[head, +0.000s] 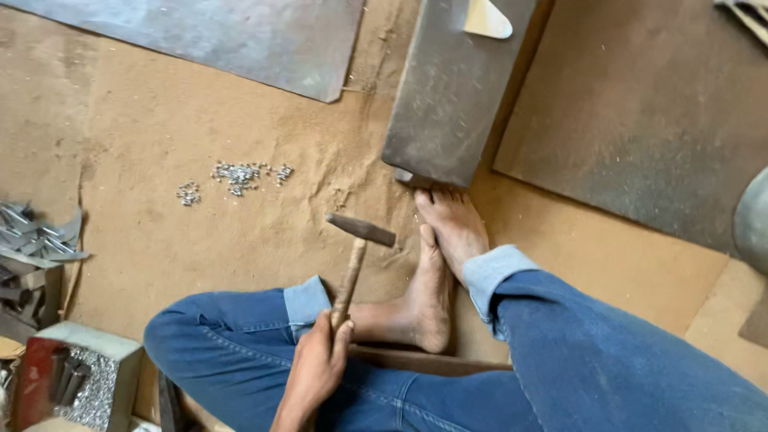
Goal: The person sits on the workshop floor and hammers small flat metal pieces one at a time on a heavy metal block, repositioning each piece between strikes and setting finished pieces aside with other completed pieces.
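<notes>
Low in the frame, one hand rises from the lap, grip wrapped tight round a wooden-handled hammer held upright at centre, head above the sandy floor.

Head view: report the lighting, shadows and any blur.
Head view: soft, even daylight, no glare; faint shadows lie under the hammer and the grey metal sheet; the left hand and the small rivets look sharp; the grey curved object at the right edge is slightly blurred.
</notes>
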Action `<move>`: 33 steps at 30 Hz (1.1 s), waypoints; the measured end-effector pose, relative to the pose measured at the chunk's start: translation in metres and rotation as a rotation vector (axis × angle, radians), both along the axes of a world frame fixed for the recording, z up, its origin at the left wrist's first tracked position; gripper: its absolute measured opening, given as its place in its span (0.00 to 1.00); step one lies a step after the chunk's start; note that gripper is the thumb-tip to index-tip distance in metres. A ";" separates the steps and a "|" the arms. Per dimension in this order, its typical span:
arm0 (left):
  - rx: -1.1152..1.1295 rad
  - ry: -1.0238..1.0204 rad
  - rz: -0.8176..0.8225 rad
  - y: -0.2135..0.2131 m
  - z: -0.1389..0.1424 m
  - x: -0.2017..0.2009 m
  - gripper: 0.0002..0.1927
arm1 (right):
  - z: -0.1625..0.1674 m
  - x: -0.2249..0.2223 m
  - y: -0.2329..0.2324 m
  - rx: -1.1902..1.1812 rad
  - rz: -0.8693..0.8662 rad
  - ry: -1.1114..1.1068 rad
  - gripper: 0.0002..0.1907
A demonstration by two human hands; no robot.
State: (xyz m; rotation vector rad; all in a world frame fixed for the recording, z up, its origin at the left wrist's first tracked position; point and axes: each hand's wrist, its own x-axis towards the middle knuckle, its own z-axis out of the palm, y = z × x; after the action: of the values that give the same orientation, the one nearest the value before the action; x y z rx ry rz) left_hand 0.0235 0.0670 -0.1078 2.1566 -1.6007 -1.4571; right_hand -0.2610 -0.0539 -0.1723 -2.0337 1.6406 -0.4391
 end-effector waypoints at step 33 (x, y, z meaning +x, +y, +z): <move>-0.830 -0.183 0.421 -0.160 -0.163 0.040 0.13 | 0.015 -0.094 -0.187 -0.771 -0.205 0.264 0.31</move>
State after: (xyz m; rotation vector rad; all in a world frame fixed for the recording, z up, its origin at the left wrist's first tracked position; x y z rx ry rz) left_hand 0.0634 -0.0927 -0.2706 1.9447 -1.3255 -0.3689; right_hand -0.3550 -0.2407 -0.1577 -2.5464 2.0658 -1.0453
